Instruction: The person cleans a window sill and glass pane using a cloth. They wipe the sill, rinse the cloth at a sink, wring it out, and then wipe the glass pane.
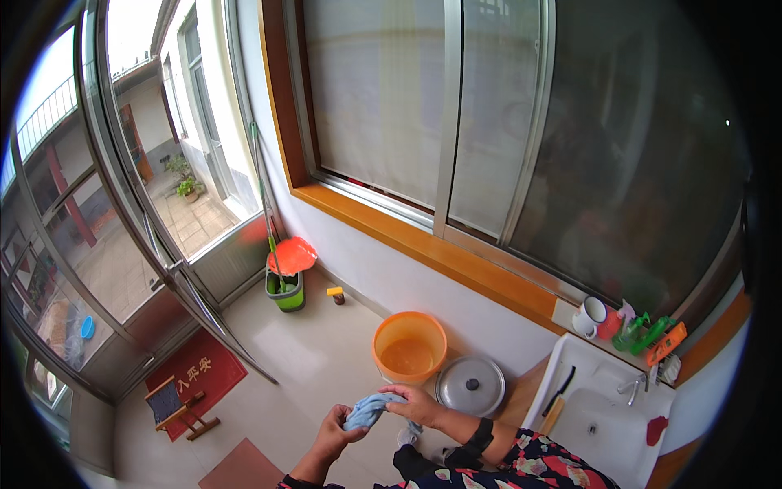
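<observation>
A bunched light-blue cloth is stretched between my two hands, in front of my body. My left hand grips its left end, thumb along the near side. The right end is pinched in my right hand, and a loose tail of the cloth hangs below that palm. Just beyond my hands on the floor stands an orange plastic bucket. Beside it is a round metal lid with a dark knob; what lies under the lid is hidden.
At right, a white washbasin has a knife on its rim. Spray bottles and an enamel mug line the ledge above. A folding stool stands on a red doormat at left. A green mop bucket is by the wall.
</observation>
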The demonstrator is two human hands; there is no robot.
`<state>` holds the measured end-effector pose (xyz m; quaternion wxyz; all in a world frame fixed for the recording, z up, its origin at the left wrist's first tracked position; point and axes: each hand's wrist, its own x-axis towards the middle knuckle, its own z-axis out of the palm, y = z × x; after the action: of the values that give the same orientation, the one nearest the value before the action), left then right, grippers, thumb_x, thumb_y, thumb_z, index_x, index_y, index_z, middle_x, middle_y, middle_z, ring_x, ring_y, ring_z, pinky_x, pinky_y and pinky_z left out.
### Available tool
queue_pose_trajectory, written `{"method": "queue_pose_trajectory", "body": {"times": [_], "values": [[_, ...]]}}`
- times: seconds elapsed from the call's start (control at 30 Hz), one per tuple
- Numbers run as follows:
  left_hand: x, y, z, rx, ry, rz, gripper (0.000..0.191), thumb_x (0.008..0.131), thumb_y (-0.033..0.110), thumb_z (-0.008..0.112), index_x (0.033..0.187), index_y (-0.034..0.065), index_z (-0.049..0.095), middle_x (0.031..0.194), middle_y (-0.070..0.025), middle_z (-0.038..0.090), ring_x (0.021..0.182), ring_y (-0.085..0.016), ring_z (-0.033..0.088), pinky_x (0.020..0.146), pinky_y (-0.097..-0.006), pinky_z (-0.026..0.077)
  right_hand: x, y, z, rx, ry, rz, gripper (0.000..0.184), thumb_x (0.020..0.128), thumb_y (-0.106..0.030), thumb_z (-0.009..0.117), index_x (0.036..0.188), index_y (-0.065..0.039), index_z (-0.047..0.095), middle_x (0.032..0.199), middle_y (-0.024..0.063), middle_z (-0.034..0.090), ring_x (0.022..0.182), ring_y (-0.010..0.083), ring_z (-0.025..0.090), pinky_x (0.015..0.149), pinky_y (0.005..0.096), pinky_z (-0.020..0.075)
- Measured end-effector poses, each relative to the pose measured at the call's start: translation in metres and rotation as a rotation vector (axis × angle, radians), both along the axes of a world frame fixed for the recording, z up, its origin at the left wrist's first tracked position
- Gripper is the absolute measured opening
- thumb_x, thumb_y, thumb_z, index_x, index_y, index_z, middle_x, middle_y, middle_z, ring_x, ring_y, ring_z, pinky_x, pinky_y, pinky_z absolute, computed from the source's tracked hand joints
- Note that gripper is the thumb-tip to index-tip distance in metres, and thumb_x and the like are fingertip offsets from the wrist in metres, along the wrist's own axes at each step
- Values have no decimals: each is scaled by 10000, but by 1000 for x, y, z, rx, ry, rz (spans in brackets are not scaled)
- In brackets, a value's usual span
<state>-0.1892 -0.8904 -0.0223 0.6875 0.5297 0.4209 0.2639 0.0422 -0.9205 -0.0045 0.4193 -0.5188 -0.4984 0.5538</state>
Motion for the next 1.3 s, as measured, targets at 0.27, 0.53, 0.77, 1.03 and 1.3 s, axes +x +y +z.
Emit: {"method": "queue_pose_trajectory", "body": {"times": [0.27, 0.53, 0.77, 1.03, 1.3], "values": [[64, 113, 21, -206, -183, -329, 514, 921, 233, 621, 1340, -8, 447, 1194, -70, 573, 1050, -156, 550, 907, -288, 444, 74, 89, 42, 106, -233, 91, 345, 863, -232, 617, 1145, -33, 625, 890, 114, 684, 824, 174, 666, 769, 300, 525], [90, 197, 41, 132, 123, -325, 249, 785, 52, 720, 1014, 38, 624, 886, 10, 634, 831, -96, 584, 776, -267, 480, 97, 152, 30, 194, -280, 47, 464, 838, -247, 701, 1233, -40, 575, 1078, 93, 642, 967, 189, 629, 872, 322, 487], [61, 337, 41, 105, 28, 62, 180, 871, 178, 627, 963, 30, 672, 838, -29, 678, 727, -120, 593, 661, -283, 471, 116, 203, 0, 235, -383, -343, 421, 871, -166, 677, 1244, -20, 546, 1149, 72, 617, 1004, 161, 606, 849, 281, 491], [39, 476, -1, 149, -166, 16, 177, 920, 153, 540, 944, 21, 656, 836, -89, 671, 732, -202, 660, 674, -326, 526, 94, 265, -23, 73, -226, -514, 283, 900, -165, 637, 1111, 23, 617, 966, 87, 669, 891, 140, 629, 806, 270, 507], [94, 534, 42, 575, 97, -30, 139, 860, 101, 592, 883, 0, 684, 709, -70, 653, 654, -144, 620, 575, -282, 473, 57, 300, -10, 18, -411, -535, 285, 890, -137, 619, 1133, 10, 610, 921, 100, 670, 843, 184, 646, 793, 272, 509]]}}
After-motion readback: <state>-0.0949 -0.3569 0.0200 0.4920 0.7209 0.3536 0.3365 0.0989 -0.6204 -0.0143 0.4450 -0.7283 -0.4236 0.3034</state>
